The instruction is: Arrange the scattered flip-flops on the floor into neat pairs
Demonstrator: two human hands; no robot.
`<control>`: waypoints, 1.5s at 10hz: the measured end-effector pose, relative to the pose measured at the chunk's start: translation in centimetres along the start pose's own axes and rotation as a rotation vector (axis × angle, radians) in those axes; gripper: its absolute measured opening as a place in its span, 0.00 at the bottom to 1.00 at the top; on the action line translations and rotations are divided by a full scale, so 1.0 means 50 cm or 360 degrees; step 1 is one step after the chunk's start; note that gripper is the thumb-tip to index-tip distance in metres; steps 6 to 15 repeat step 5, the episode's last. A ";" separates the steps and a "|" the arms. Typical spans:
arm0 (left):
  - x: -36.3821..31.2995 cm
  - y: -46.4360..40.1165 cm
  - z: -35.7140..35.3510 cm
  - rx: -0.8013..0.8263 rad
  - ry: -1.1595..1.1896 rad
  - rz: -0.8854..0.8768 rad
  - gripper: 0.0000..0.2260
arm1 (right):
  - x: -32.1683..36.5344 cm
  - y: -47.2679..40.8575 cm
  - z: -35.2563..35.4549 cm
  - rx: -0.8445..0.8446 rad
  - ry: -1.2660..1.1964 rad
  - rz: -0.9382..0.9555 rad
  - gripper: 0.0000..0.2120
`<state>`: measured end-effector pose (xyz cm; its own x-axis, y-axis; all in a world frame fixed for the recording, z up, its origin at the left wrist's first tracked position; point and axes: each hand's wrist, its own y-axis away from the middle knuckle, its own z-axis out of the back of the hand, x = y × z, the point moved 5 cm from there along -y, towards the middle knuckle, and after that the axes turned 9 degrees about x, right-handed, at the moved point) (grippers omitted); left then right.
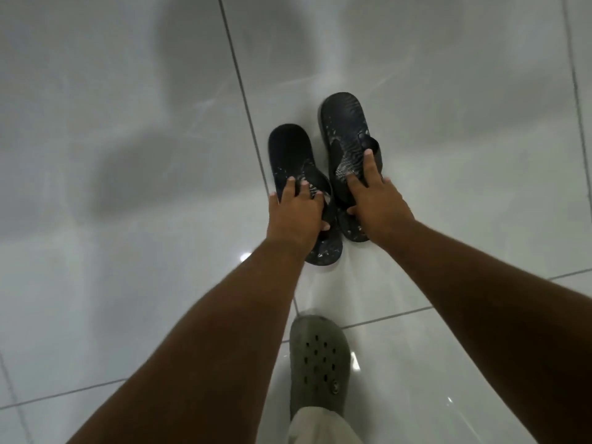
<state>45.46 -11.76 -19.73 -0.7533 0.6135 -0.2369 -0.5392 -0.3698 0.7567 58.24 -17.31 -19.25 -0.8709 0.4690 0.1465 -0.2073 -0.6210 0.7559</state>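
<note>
Two black flip-flops with pale specks lie side by side on the glossy white tile floor (128, 155), toes pointing away from me. My left hand (296, 216) grips the left flip-flop (290, 152) over its strap, fingers curled around it. My right hand (374, 200) rests on the right flip-flop (344, 123), fingers spread over the strap and thumb at the inner edge. The right flip-flop sits a little farther forward than the left. Their heels nearly touch between my hands.
My own foot in a grey-green clog (317, 357) stands on the tiles close below the flip-flops, with a beige trouser leg (320, 427) above it. Dark grout lines cross the floor. Shadows fall on the tiles at the left.
</note>
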 end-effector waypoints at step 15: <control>0.035 0.026 0.034 0.0064 -0.0261 -0.0050 0.34 | 0.027 0.017 0.014 0.0103 0.0077 0.0027 0.37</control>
